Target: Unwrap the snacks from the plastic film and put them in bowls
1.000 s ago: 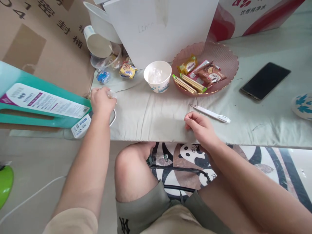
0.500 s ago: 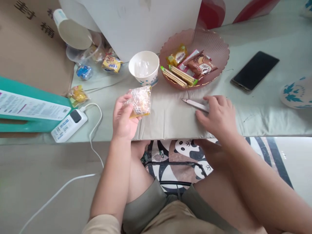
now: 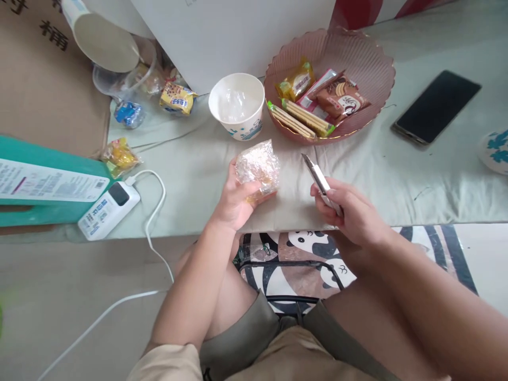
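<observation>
My left hand (image 3: 237, 198) is closed round a snack packet (image 3: 259, 168) in shiny clear wrapping with a yellowish edge. What lies inside the wrapping is hard to make out. In my right hand (image 3: 351, 209) is a utility knife (image 3: 320, 180), its blade end pointing up and to the left, apart from the packet. Just beyond my left hand stands a white paper cup (image 3: 237, 106) with clear plastic in it. Farther back, right of the cup, a pink scalloped bowl (image 3: 375, 79) holds several wrapped snacks, a brown packet (image 3: 342, 99) among them.
A black phone (image 3: 438, 107) lies at the right, near another paper cup (image 3: 498, 151). On the left are a white power bank (image 3: 109, 210) with a cable, a green box (image 3: 47, 180) and loose snack packets (image 3: 178, 99). A white box (image 3: 238, 37) stands behind.
My right hand has picked the utility knife up from the table and turned it upward. The left hand has moved right with the packet. The view has shifted slightly.
</observation>
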Demonstrator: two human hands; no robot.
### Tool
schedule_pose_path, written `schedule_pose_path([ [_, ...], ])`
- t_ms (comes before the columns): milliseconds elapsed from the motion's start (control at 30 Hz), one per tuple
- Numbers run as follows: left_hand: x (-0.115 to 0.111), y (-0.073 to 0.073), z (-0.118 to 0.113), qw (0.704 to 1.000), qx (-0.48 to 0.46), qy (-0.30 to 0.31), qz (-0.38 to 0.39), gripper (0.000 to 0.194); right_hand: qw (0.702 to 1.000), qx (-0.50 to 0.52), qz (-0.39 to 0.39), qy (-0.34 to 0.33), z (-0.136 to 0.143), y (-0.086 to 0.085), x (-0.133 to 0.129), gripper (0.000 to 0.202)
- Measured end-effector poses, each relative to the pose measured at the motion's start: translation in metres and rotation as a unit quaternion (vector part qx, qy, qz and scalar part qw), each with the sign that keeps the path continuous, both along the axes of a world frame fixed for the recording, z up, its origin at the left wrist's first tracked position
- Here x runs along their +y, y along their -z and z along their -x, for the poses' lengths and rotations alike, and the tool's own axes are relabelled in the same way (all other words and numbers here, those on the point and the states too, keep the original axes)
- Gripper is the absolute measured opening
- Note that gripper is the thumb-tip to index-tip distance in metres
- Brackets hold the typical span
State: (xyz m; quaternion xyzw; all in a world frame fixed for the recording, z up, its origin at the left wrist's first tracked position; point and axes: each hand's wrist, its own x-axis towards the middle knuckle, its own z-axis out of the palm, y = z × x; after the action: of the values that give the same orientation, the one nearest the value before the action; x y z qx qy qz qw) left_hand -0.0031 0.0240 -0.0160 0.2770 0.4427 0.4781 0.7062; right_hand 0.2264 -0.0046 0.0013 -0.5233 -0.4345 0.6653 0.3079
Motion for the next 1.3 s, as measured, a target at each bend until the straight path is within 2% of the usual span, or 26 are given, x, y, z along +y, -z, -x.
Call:
schedule_pose_path([
  [33, 0.000, 0.001, -0.002, 1.000, 0.002, 0.002, -0.001, 0.066, 0.998, 0.060, 0.021, -0.009, 0.005, 0.002, -0.003, 0.026],
  [100, -0.001, 0.005, -0.006, 1.000, 0.014, 0.002, -0.015, 0.060, 0.991, 0.118, 0.054, -0.030, 0.015, 0.005, -0.009, 0.036],
  [300, -0.006, 0.017, -0.016, 0.990, 0.081, 0.026, -0.114, 0.047, 0.989, 0.118, 0.069, -0.055, 0.032, 0.005, -0.010, 0.039],
  [400, -0.005, 0.012, -0.015, 0.993, 0.053, -0.005, -0.103, 0.047, 0.991, 0.089, 0.073, -0.066, 0.035, 0.006, -0.010, 0.039],
  [533, 0.005, 0.003, -0.005, 0.992, 0.033, -0.072, -0.094, 0.052, 0.988, 0.044, 0.094, -0.114, 0.030, 0.001, -0.011, 0.039],
  [567, 0.007, 0.002, -0.002, 0.991, 0.039, -0.084, -0.099, 0.051, 0.991, 0.019, 0.074, -0.115, 0.026, 0.000, -0.011, 0.039],
  [633, 0.011, 0.003, 0.003, 0.987, 0.058, -0.097, -0.111, 0.049, 0.991, -0.097, -0.031, -0.082, 0.015, -0.002, -0.007, 0.038],
  [667, 0.011, 0.004, 0.004, 0.986, 0.068, -0.096, -0.115, 0.049, 0.976, -0.184, -0.106, -0.052, 0.008, -0.001, -0.004, 0.035],
  [700, 0.011, 0.005, 0.005, 0.986, 0.076, -0.092, -0.117, 0.050, 0.944, -0.276, -0.179, -0.023, 0.001, 0.001, -0.001, 0.032],
  [767, 0.010, 0.006, 0.004, 0.988, 0.081, -0.071, -0.111, 0.055, 0.864, -0.422, -0.274, 0.014, -0.011, 0.007, 0.005, 0.025],
  [833, 0.009, 0.005, 0.000, 0.992, 0.072, -0.042, -0.095, 0.058, 0.810, -0.500, -0.304, 0.029, -0.020, 0.013, 0.010, 0.023],
  [900, 0.006, 0.004, -0.005, 0.995, 0.059, -0.012, -0.076, 0.057, 0.787, -0.529, -0.315, 0.046, -0.023, 0.017, 0.012, 0.024],
  [967, 0.002, 0.004, -0.011, 0.996, 0.051, 0.025, -0.063, 0.055, 0.802, -0.492, -0.335, 0.056, -0.021, 0.017, 0.010, 0.028],
  [1100, -0.008, 0.008, -0.021, 0.988, 0.068, 0.112, -0.079, 0.055, 0.880, -0.292, -0.375, 0.013, -0.008, 0.014, 0.003, 0.047],
  [1133, -0.011, 0.009, -0.022, 0.985, 0.079, 0.124, -0.087, 0.054, 0.888, -0.261, -0.379, 0.003, -0.005, 0.013, 0.002, 0.047],
  [1200, -0.012, 0.010, -0.022, 0.982, 0.098, 0.124, -0.100, 0.053, 0.893, -0.236, -0.384, -0.006, -0.001, 0.012, 0.000, 0.032],
  [1300, -0.008, 0.012, -0.015, 0.985, 0.121, 0.068, -0.099, 0.049, 0.886, -0.255, -0.387, 0.006, -0.004, 0.012, 0.002, 0.018],
])
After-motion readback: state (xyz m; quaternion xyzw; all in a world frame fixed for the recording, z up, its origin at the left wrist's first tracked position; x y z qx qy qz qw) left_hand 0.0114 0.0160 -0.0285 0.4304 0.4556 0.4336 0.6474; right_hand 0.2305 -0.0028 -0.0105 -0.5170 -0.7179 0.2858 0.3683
